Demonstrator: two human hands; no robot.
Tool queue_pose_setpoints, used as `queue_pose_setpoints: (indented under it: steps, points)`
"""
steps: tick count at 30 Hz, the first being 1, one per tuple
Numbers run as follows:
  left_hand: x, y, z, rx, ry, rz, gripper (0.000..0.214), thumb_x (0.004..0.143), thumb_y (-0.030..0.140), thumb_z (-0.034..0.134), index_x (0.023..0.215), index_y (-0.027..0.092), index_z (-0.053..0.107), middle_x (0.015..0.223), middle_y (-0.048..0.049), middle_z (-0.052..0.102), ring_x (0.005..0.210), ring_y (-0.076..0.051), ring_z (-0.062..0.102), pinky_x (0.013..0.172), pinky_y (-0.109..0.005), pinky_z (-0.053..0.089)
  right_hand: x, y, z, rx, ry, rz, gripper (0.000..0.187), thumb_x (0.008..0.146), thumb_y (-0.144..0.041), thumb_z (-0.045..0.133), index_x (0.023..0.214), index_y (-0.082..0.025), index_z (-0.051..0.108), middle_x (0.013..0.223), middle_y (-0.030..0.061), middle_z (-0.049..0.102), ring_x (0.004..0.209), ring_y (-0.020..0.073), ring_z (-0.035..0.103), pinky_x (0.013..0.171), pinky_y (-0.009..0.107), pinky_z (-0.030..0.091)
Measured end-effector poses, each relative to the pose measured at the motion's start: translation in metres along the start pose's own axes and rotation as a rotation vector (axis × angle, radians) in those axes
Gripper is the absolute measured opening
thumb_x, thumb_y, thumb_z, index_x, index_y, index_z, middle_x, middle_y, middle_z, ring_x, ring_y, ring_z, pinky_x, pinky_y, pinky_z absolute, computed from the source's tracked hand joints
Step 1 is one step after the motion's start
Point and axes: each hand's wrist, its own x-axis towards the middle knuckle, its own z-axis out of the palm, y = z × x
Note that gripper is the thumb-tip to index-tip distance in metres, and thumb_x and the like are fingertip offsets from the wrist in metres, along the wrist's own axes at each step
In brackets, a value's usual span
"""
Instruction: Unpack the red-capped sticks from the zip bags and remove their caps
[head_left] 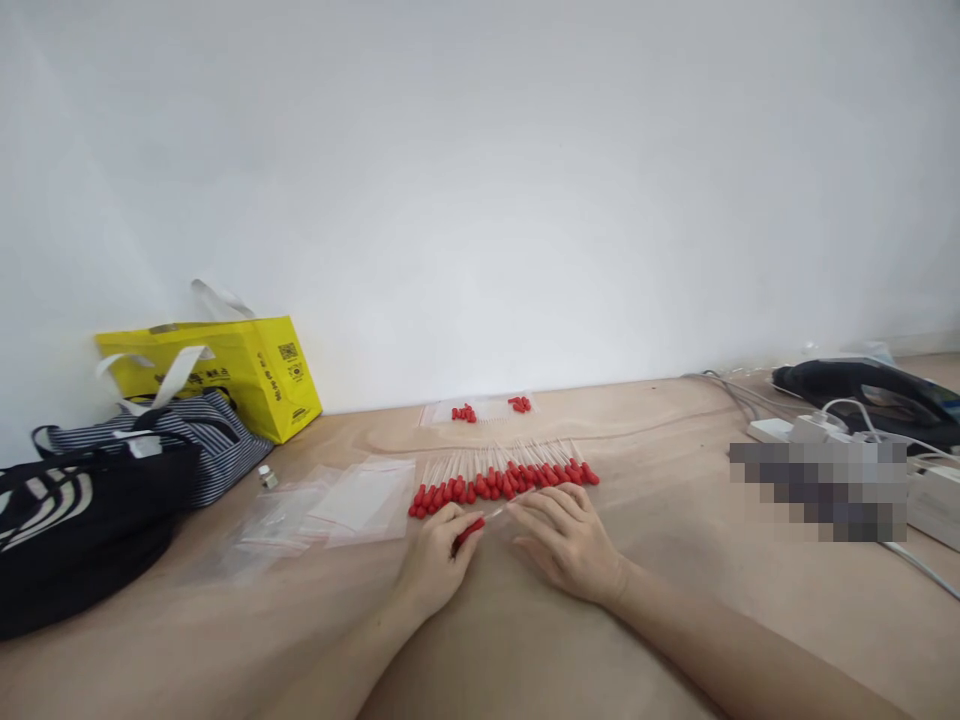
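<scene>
My left hand [435, 560] is closed around the red rubber bulb of a dropper [469, 532]. From the bulb a thin clear tube runs to the right, and my right hand [562, 535] pinches its far end between the fingertips. Just beyond both hands lies a row of droppers [495, 480], red bulbs toward me and slim clear tubes pointing to the wall. Further back, two small clusters of red bulbs [465, 413] rest on a clear plastic bag [491, 409].
Clear zip bags [364, 500] lie left of the row, near a small bottle [267, 477]. A yellow bag [277, 375], a striped bag [225, 440] and a black bag [97, 530] stand at the left. At the right are a black appliance [862, 390], cables and white plugs [817, 428].
</scene>
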Motion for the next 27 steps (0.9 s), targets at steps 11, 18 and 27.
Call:
queue_pose_setpoints:
  steps: [11, 18, 27]
  points:
    - [0.0, 0.0, 0.011, 0.13, 0.018, 0.222, 0.027, 0.084, 0.025, 0.04, 0.102, 0.02, 0.059, 0.084, -0.0052, 0.06, 0.076, -0.015, 0.054, 0.07, -0.03, 0.046, 0.004, 0.0, 0.017, 0.068, -0.159, 0.077, 0.015, 0.081, -0.023, 0.05, 0.091, -0.025, 0.06, 0.062, -0.0025, 0.061, 0.071, 0.0122, 0.051, 0.089, 0.039, 0.021]
    - [0.003, -0.007, 0.015, 0.13, -0.006, 0.193, 0.028, 0.085, 0.026, 0.04, 0.107, 0.02, 0.056, 0.112, -0.0064, 0.057, 0.108, -0.02, 0.048, 0.092, -0.039, 0.04, 0.004, 0.001, 0.019, 0.041, -0.116, 0.073, 0.014, 0.08, -0.025, 0.051, 0.089, -0.025, 0.061, 0.063, -0.0016, 0.059, 0.069, 0.0127, 0.047, 0.086, 0.037, 0.023]
    - [0.0, -0.002, 0.014, 0.294, -0.051, 0.29, 0.024, 0.085, 0.02, 0.037, 0.09, 0.019, 0.061, 0.113, -0.007, 0.058, 0.113, -0.022, 0.045, 0.096, -0.049, 0.031, 0.002, 0.001, 0.015, 0.098, -0.176, 0.061, 0.015, 0.08, -0.021, 0.048, 0.069, -0.023, 0.058, 0.055, -0.0036, 0.055, 0.066, 0.0118, 0.042, 0.087, 0.04, 0.019]
